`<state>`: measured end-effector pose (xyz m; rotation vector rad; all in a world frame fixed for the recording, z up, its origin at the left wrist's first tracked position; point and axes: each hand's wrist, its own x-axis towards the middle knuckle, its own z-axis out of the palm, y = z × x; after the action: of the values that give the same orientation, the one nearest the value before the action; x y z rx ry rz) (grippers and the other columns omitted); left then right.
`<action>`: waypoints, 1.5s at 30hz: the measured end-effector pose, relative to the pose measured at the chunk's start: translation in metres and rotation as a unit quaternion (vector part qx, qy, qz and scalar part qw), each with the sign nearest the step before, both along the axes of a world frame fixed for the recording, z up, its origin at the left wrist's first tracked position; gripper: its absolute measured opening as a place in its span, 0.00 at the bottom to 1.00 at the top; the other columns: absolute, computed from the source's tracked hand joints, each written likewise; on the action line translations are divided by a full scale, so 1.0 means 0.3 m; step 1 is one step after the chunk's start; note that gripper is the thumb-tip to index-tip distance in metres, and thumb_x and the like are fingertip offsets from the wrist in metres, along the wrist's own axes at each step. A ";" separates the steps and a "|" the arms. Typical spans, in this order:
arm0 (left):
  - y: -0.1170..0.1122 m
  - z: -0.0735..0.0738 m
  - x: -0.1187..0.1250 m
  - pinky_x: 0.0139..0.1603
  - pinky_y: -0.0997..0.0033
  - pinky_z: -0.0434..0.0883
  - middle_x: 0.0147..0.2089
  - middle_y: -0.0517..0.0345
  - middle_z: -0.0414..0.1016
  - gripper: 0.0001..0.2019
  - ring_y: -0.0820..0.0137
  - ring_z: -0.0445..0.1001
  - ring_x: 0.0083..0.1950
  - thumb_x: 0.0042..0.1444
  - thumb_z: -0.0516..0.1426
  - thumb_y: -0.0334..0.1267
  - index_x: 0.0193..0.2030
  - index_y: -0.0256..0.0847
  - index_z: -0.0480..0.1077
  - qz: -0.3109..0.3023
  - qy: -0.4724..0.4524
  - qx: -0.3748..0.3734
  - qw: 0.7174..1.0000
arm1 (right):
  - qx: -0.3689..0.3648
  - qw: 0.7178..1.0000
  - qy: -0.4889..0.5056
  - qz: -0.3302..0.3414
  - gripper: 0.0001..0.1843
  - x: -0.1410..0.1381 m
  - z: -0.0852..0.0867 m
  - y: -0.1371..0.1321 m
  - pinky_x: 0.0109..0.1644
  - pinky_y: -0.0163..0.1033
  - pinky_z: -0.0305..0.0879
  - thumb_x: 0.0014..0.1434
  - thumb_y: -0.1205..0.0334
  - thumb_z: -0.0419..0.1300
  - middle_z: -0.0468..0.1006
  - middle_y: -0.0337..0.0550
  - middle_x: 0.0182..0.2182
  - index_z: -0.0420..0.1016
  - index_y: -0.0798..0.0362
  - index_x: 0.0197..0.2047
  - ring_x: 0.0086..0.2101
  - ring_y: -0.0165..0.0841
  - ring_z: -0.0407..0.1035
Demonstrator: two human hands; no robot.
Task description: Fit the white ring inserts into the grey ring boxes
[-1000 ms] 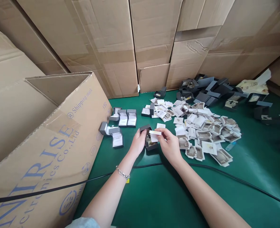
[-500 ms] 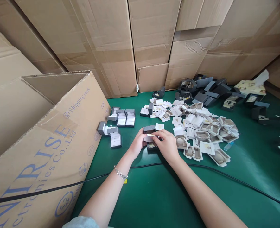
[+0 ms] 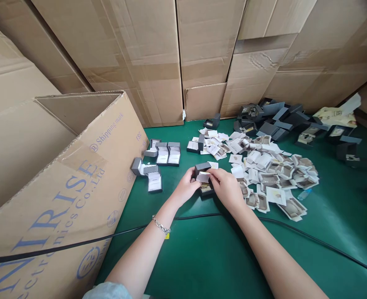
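Dark grey box [image 3: 203,168], white card [image 3: 203,177], green table [image 3: 202,257], blue-lettered brown carton [image 3: 62,199].

Small dark grey square cardboard box [image 3: 207,194] is open, just above the centre of the frame, with its hinged lid [image 3: 202,167] tipped up and back at the far edge and a pale beige insert [image 3: 206,188] showing inside the base at the near side. Small white rectangular paper card [image 3: 203,177] lies across the open mouth of the box, roughly flat and slightly tilted, covering most of the inside. Box is held between the left hand [image 3: 186,187] on its left side and the right hand [image 3: 227,187] on its right, fingertips of both touching the card's ends.
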<state>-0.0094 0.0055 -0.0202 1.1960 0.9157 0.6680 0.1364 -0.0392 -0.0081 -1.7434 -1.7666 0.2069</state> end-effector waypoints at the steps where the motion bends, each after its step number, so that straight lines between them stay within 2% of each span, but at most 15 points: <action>1: 0.000 0.001 0.000 0.54 0.61 0.67 0.52 0.53 0.70 0.22 0.66 0.69 0.51 0.49 0.54 0.30 0.53 0.43 0.62 0.000 0.000 0.001 1.000 | -0.002 1.000 -0.006 0.003 0.14 -0.001 0.001 -0.001 0.35 0.37 0.62 0.60 0.65 0.47 0.76 0.44 0.33 0.74 0.52 0.40 0.33 0.35 0.70; 8: 0.003 -0.003 -0.004 0.55 0.60 0.67 0.54 0.53 0.69 0.23 0.66 0.70 0.50 0.48 0.55 0.32 0.53 0.44 0.62 0.007 -0.017 -0.018 1.000 | 0.037 0.999 0.023 -0.028 0.15 0.007 0.003 -0.010 0.36 0.38 0.64 0.61 0.64 0.43 0.76 0.45 0.35 0.70 0.51 0.41 0.34 0.35 0.70; 12: 0.004 -0.001 -0.003 0.55 0.60 0.67 0.54 0.53 0.69 0.23 0.66 0.70 0.51 0.49 0.56 0.32 0.53 0.43 0.62 0.004 -0.024 -0.021 0.999 | -0.006 1.000 0.007 0.020 0.14 0.015 0.006 -0.007 0.35 0.37 0.64 0.61 0.66 0.44 0.76 0.43 0.36 0.70 0.49 0.41 0.33 0.34 0.70; 15: 0.004 0.007 -0.001 0.56 0.61 0.67 0.54 0.52 0.69 0.22 0.66 0.70 0.52 0.48 0.56 0.31 0.52 0.42 0.62 0.003 -0.031 -0.021 0.999 | -0.043 0.999 -0.012 0.029 0.13 0.018 0.011 -0.005 0.33 0.36 0.63 0.60 0.66 0.45 0.77 0.42 0.36 0.69 0.49 0.41 0.32 0.34 0.71; 20: 0.005 0.010 -0.001 0.55 0.61 0.67 0.55 0.52 0.68 0.24 0.66 0.70 0.52 0.47 0.55 0.28 0.53 0.42 0.61 -0.001 -0.025 -0.018 1.000 | -0.082 0.997 0.001 0.009 0.13 0.019 0.024 -0.009 0.29 0.35 0.60 0.62 0.62 0.44 0.77 0.41 0.32 0.68 0.49 0.41 0.29 0.34 0.70; 27: 0.012 -0.005 -0.006 0.56 0.61 0.66 0.57 0.51 0.65 0.26 0.66 0.69 0.53 0.46 0.57 0.28 0.54 0.43 0.60 -0.006 -0.038 -0.023 0.999 | -0.094 0.995 0.000 -0.013 0.13 0.009 0.036 -0.015 0.24 0.33 0.53 0.62 0.60 0.44 0.75 0.41 0.26 0.68 0.50 0.38 0.24 0.33 0.67; 33: 0.014 -0.005 -0.007 0.53 0.60 0.68 0.59 0.49 0.63 0.28 0.66 0.70 0.52 0.45 0.58 0.28 0.55 0.45 0.59 -0.010 -0.037 -0.031 0.999 | -0.096 0.992 0.078 -0.016 0.12 0.029 0.040 -0.012 0.23 0.33 0.52 0.60 0.59 0.45 0.72 0.37 0.21 0.67 0.50 0.32 0.21 0.31 0.64; 36: 0.013 0.002 -0.007 0.52 0.61 0.69 0.59 0.49 0.63 0.28 0.66 0.70 0.52 0.45 0.57 0.28 0.55 0.44 0.59 -0.013 -0.037 -0.034 0.999 | -0.114 0.989 0.085 -0.028 0.12 0.030 0.032 -0.009 0.23 0.32 0.52 0.59 0.60 0.46 0.72 0.37 0.21 0.68 0.49 0.30 0.21 0.31 0.64; 39: 0.011 0.004 -0.006 0.53 0.61 0.69 0.59 0.48 0.63 0.28 0.66 0.70 0.53 0.46 0.57 0.28 0.56 0.43 0.58 -0.011 -0.035 -0.037 0.999 | -0.124 0.991 0.049 -0.026 0.12 0.013 0.019 -0.008 0.25 0.32 0.54 0.60 0.59 0.47 0.74 0.38 0.23 0.71 0.49 0.35 0.23 0.32 0.66; 42: 0.009 0.003 -0.004 0.54 0.63 0.68 0.59 0.50 0.63 0.27 0.67 0.69 0.53 0.46 0.56 0.28 0.55 0.44 0.59 -0.012 -0.038 -0.024 0.999 | -0.114 0.992 -0.033 -0.032 0.13 -0.008 0.004 -0.008 0.25 0.34 0.53 0.61 0.60 0.48 0.76 0.39 0.24 0.72 0.49 0.44 0.24 0.33 0.68; 45: 0.006 0.004 -0.001 0.55 0.64 0.67 0.59 0.51 0.64 0.26 0.67 0.68 0.54 0.46 0.57 0.28 0.54 0.44 0.60 -0.020 -0.031 -0.007 0.999 | -0.093 0.988 -0.119 -0.033 0.13 -0.015 -0.010 -0.009 0.25 0.35 0.50 0.62 0.60 0.49 0.78 0.41 0.27 0.72 0.49 0.43 0.24 0.34 0.70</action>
<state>-0.0098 0.0071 -0.0191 1.1726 0.8398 0.6620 0.1321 -0.0419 -0.0111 -2.0284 -1.9043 0.1429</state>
